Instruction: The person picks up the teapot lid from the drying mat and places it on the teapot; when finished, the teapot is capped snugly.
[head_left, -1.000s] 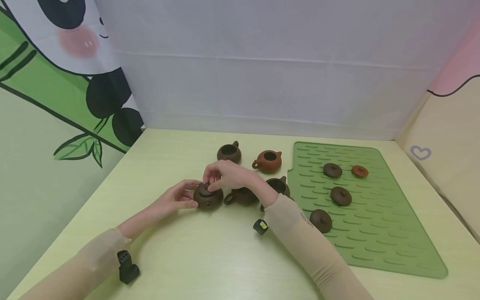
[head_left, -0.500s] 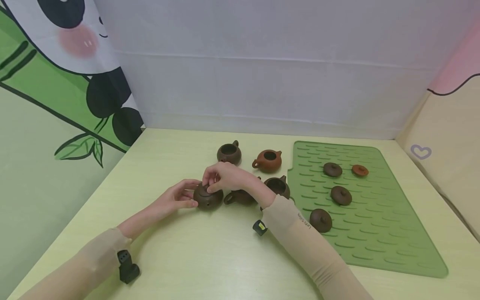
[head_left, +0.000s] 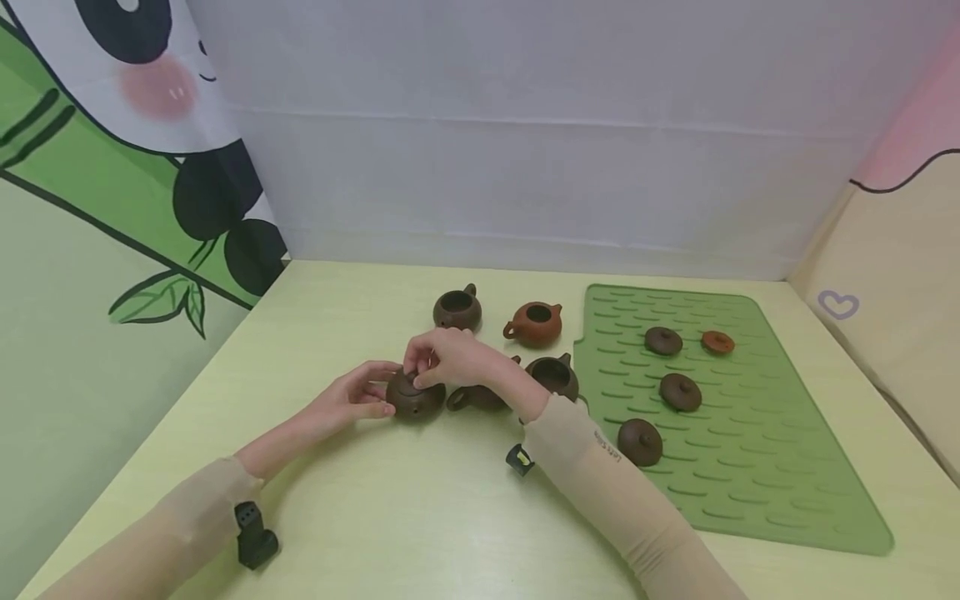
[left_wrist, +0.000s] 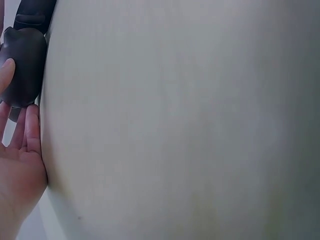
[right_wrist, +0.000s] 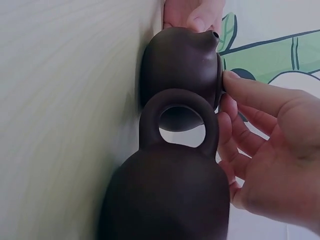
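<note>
A small dark brown teapot [head_left: 417, 405] stands on the table at left of centre. My left hand [head_left: 356, 393] holds its left side, thumb in front and fingers behind. From above, my right hand [head_left: 459, 356] pinches the teapot's lid [head_left: 407, 387] with thumb and fingertips; the knob is hidden. In the right wrist view the lid [right_wrist: 219, 75] sits at the pot's mouth beside the thumb. Another dark teapot [head_left: 477, 399] stands just right of this one, partly under my right forearm. The left wrist view catches only part of the left hand [left_wrist: 22, 172] and teapot [left_wrist: 29, 70].
Behind stand a lidless dark teapot [head_left: 457, 315] and a lidless reddish teapot [head_left: 537, 331]. An open dark teapot [head_left: 553, 385] is right of my right wrist. The green mat [head_left: 780, 467] bears dark lids [head_left: 681, 393] and a reddish lid [head_left: 717, 342].
Both hands stay at the same teapot. The right hand and wrist have shifted very slightly; the lid looks a little more settled on the pot.
</note>
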